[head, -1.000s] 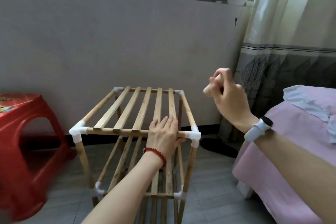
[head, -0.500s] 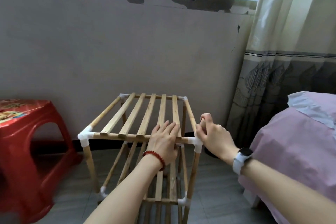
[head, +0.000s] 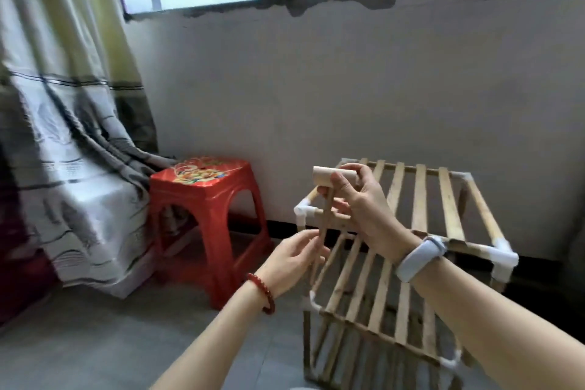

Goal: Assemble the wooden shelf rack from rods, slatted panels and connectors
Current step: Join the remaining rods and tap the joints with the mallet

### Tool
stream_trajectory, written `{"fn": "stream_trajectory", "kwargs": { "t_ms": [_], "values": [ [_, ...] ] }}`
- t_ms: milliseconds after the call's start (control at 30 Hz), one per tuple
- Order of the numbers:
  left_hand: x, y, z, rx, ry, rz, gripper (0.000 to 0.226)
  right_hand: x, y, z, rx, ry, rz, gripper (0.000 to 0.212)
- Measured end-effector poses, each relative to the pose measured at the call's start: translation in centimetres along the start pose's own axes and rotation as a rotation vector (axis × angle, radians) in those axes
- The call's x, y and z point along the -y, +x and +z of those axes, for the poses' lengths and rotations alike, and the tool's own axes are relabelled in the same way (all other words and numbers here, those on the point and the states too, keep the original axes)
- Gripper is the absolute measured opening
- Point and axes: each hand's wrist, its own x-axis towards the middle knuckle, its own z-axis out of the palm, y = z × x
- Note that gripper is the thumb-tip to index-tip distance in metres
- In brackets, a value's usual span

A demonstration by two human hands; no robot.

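The wooden shelf rack point(head: 421, 203) stands on the floor at the right, with slatted panels on its tiers and white corner connectors point(head: 304, 210) joining the rods. In front of its near left corner I hold a small wooden mallet point(head: 327, 177) upright. My right hand point(head: 361, 209) grips it at the head, fingers curled over the top. My left hand point(head: 294, 258) pinches the lower end of the thin handle. Neither hand touches the rack.
A red plastic stool point(head: 202, 190) stands left of the rack against the wall. A grey patterned curtain point(head: 63, 142) hangs at the far left down to the grey floor point(head: 95, 342). A window runs above the wall.
My right hand brought the mallet down to the rack's near right corner, then lifted it away. My left hand left the top panel and took the handle. The view swung left.
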Motion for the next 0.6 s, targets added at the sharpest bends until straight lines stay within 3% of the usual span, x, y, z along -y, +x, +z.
{"fn": "stream_trajectory", "kwargs": {
  "t_ms": [100,300,433,600],
  "values": [
    [1.3,-2.8,-4.4,-0.157,0.061,-0.031,0.020,-1.8,1.1,5.2,0.026,0.083,0.030,0.010],
    [4.2,-7.1,-12.9,-0.563,0.290,-0.139,0.026,-6.0,3.5,14.0,0.170,-0.089,0.167,0.007],
    [6.5,-8.4,-17.1,-0.595,0.298,-0.287,0.009,-9.7,5.4,17.6,0.177,-0.283,0.126,0.015],
    [10.9,-4.9,-21.6,-0.625,0.474,-0.352,0.011,-15.4,10.5,20.1,0.143,-0.330,0.171,0.036]
  ]
}}
